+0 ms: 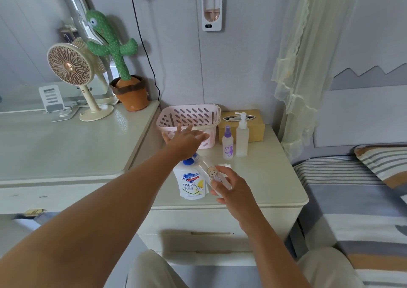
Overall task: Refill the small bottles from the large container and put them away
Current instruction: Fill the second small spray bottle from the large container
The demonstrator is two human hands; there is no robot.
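A large white Safeguard container (191, 183) with a blue pump stands near the front of the nightstand. My right hand (231, 187) grips a small clear bottle (212, 174) with a cartoon sticker, tilted beside the container's pump. My left hand (185, 139) is stretched out above the pump, fingers spread, touching the front wall of the pink basket (191, 117); it holds nothing. A small spray bottle (228, 143) with a purple cap and a taller frosted pump bottle (242, 136) stand upright to the right of the basket.
A wooden tissue box (256, 122) sits behind the two bottles. A higher dresser on the left carries a fan (72, 69), a phone stand (54, 101) and a cactus toy (123, 67). A bed (352, 188) lies to the right, and a curtain (304, 67) hangs at the nightstand's far right corner.
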